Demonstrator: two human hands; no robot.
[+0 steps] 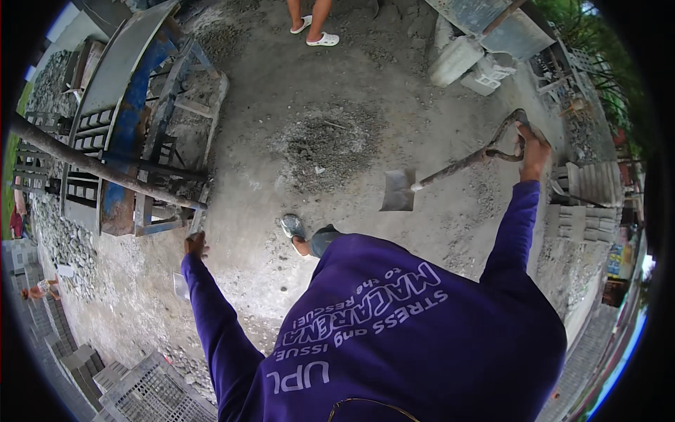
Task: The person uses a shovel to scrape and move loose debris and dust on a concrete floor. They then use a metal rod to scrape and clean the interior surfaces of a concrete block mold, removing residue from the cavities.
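My right hand [534, 149], at the end of my outstretched arm, is closed around the looped grip of a shovel [451, 169]. The shovel's worn shaft slants down to the left, and its square metal blade [399, 190] is over the grey ground in front of me. My left hand [196, 245] is out to the left, near the foot of a blue metal frame [151, 229]. Its fingers look loosely bent and apart, with nothing plainly in them. A patch of dark loose gravel mix [327, 144] lies ahead on the ground.
A rusty blue block-making machine [121, 176] stands left, with a long pole [105, 169] across it. Another person's feet in white clogs [323, 39] are far ahead. Concrete blocks [485, 74] sit back right. Near left are a plastic crate [153, 390] and stones [67, 246].
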